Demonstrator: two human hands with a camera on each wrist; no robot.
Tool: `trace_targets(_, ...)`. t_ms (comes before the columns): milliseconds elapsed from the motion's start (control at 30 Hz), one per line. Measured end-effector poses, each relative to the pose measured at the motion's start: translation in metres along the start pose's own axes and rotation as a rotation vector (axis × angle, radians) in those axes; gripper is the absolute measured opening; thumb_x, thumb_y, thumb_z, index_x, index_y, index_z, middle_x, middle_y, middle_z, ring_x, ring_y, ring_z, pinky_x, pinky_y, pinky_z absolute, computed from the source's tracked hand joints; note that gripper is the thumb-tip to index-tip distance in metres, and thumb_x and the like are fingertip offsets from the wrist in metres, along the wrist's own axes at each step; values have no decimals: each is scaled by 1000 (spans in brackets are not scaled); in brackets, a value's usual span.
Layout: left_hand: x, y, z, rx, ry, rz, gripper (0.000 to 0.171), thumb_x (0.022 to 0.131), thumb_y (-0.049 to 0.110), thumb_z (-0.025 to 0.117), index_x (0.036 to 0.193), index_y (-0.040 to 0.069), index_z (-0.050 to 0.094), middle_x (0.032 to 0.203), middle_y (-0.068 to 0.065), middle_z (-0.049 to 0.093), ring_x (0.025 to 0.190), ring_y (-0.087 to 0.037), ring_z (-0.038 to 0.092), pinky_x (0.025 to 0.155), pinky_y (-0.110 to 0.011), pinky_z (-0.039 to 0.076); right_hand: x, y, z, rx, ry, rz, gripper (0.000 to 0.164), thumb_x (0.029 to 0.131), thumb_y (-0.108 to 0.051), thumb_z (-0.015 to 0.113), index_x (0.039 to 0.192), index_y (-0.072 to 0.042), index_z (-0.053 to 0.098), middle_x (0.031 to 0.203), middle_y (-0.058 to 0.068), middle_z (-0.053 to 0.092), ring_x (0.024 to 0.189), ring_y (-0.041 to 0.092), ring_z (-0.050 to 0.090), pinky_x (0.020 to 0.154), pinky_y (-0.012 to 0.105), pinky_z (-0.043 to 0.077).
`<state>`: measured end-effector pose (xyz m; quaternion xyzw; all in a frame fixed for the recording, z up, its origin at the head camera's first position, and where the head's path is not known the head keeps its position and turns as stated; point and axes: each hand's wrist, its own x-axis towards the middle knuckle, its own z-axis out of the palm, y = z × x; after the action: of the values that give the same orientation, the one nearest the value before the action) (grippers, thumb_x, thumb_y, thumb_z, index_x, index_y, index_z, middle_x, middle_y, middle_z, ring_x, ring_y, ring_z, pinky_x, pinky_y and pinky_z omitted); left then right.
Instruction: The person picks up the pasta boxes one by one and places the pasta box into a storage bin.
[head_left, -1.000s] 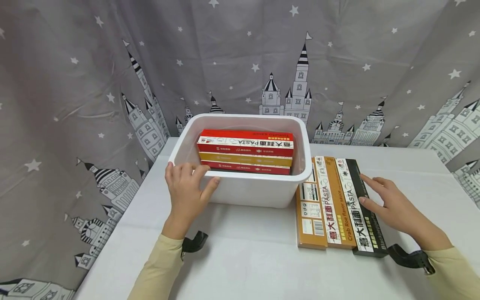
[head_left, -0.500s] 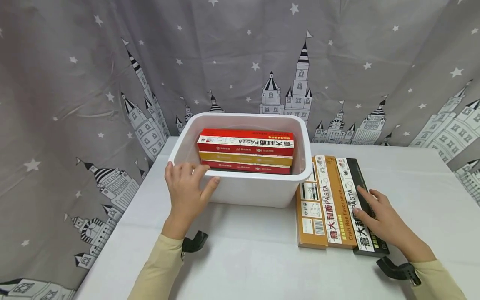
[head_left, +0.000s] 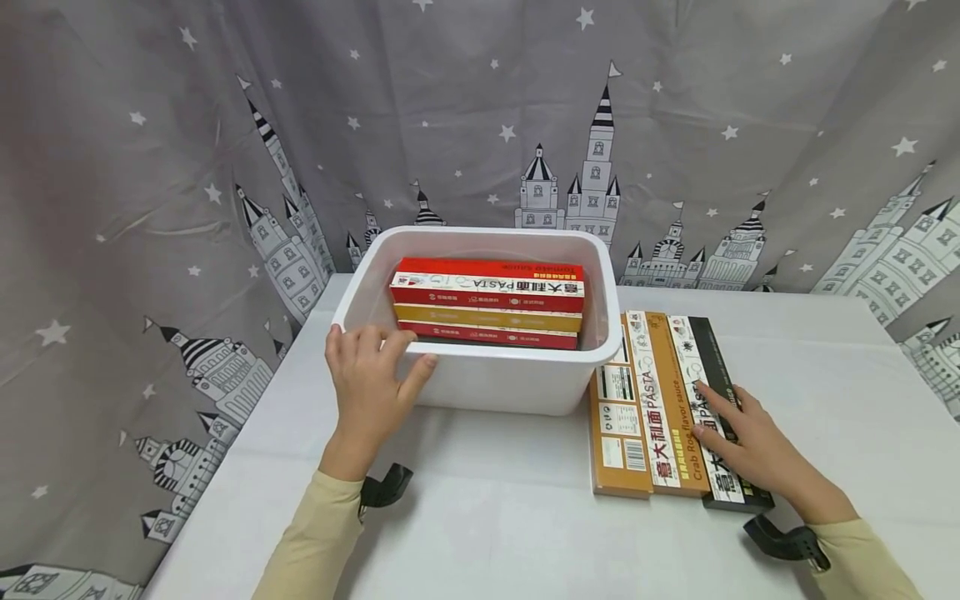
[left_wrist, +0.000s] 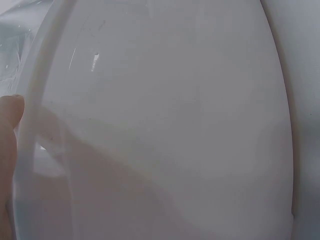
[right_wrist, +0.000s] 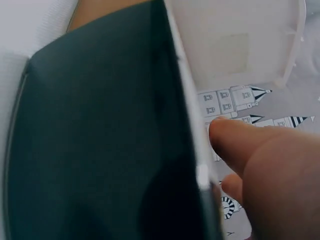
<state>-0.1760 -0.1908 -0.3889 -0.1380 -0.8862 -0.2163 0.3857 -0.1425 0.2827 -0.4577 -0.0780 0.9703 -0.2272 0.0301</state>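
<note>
My left hand holds the near left rim of a white plastic bin, fingers hooked over the edge and thumb on the outer wall. In the left wrist view the thumb lies at the rim. Inside the bin, red pasta boxes and a mustard-yellow one lie in a row. My right hand rests over a black pasta box, fingers loosely extended, fingertips at its white printed strip. That box's dark side fills much of the right wrist view, a finger beside its edge.
Left of the black box, an orange Crab Roe pasta box and another orange box lie side by side, against the bin's right side. A white table carries everything. A grey castle-print curtain hangs behind and at the left.
My right hand has moved left from the black box's right edge to over its top. The left hand stays on the bin rim; the boxes remain in place.
</note>
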Motion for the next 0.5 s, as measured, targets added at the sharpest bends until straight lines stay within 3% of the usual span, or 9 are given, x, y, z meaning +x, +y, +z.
trace_targets(500, 0, 0, 1, -7, 8, 0, 78, 100, 71, 34, 103, 1, 69, 95, -22, 58, 102, -44, 50, 112, -76, 18, 1, -2, -2, -48, -34, 61, 69, 102, -43, 56, 156, -6, 36, 151, 52, 18, 131, 77, 27, 94, 85, 35)
